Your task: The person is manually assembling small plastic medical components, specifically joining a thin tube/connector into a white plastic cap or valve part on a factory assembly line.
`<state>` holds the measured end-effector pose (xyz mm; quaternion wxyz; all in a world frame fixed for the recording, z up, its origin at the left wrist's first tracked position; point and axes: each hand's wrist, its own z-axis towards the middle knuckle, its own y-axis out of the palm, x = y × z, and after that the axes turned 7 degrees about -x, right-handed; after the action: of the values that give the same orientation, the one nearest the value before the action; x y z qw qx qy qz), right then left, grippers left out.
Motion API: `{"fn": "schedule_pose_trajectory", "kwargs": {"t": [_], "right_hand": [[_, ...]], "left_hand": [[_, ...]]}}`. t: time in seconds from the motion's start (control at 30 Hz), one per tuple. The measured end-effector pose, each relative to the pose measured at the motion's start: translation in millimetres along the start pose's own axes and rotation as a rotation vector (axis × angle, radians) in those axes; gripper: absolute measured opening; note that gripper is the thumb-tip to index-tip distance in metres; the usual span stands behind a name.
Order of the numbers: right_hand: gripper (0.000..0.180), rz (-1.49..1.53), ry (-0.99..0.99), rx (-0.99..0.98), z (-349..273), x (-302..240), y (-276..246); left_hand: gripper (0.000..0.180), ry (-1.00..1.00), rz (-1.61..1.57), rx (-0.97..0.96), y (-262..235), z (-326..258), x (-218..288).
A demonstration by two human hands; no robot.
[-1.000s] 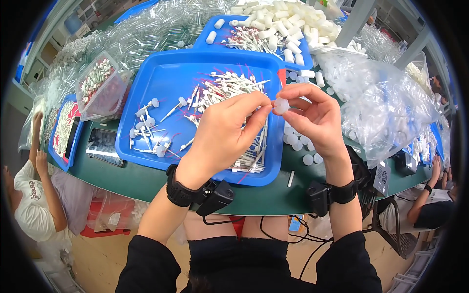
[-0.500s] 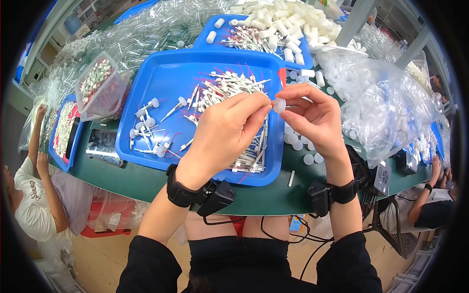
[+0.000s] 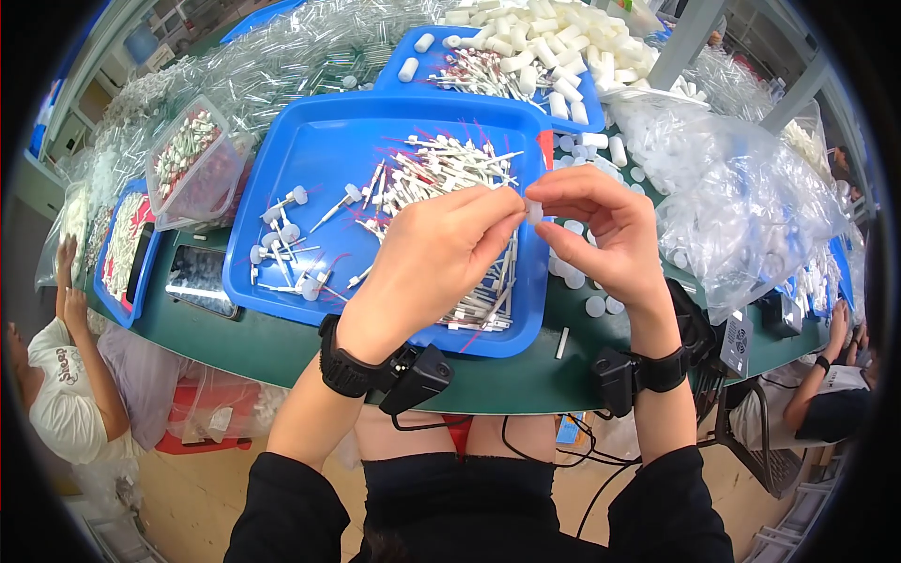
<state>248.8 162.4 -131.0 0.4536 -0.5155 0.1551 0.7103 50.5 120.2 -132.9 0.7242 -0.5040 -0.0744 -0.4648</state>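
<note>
Blue tray [image 3: 310, 159], hands' pinch seemingly unchanged.

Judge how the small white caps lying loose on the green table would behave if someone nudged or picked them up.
The white caps look like short round plastic pieces, so they would probably roll or skitter across the smooth green table when nudged. They seem very light, likely needing only a fingertip pinch. The right hand pinches one such piece, suggesting it is stiff, not squashy.

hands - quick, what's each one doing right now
Left hand: fingers pinched shut on the small white cap.
Right hand: fingertips closed on the same small white cap, from the other side.
</note>
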Motion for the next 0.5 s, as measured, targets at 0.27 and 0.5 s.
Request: {"fn": "schedule_pose_trajectory", "kwargs": {"t": [0.27,0.5], "right_hand": [[0.029,-0.004,0.022,0.013,0,3,-1],[0.028,0.107,0.028,0.071,0,3,-3]], "left_hand": [[0.034,-0.092,-0.160,-0.039,1,-1,1],[0.024,-0.031,-0.179,-0.007,-1,2,-5]]}}
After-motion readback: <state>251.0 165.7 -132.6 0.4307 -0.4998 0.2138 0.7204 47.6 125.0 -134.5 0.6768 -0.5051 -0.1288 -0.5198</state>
